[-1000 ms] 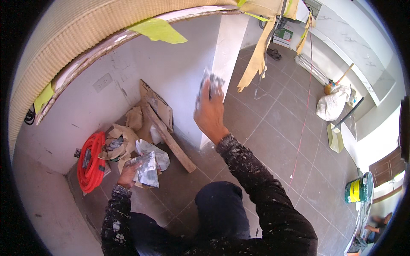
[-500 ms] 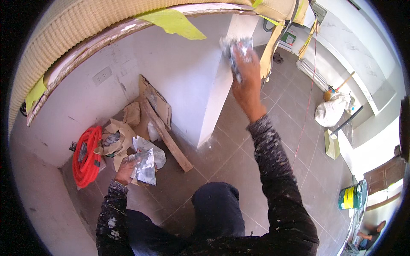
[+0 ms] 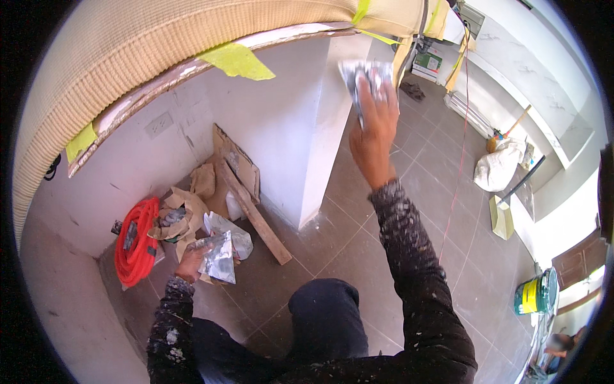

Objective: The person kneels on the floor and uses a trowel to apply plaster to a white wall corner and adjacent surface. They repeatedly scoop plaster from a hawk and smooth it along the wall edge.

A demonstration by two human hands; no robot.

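Note:
My right hand is raised and closed around a putty knife with a wide, smeared metal blade. That blade is at the upper part of the narrow white wall end, under the counter edge; whether it touches cannot be made out. Lower on the left, my left hand grips a second putty knife, its broad shiny blade facing up and flecked with grey. Its handle is mostly hidden by my fingers. Both of my dark sleeves carry white splatters.
A counter wrapped in corrugated cardboard overhangs the wall, with yellow-green tape hanging down. Near my left hand lie a coiled red hose, crumpled paper and a wooden plank. At right are a green bucket, a dustpan and a person.
My right hand and its putty knife have shifted slightly right, with the blade now seen more plainly. My left hand still holds its knife low down. The whole view has tilted a little.

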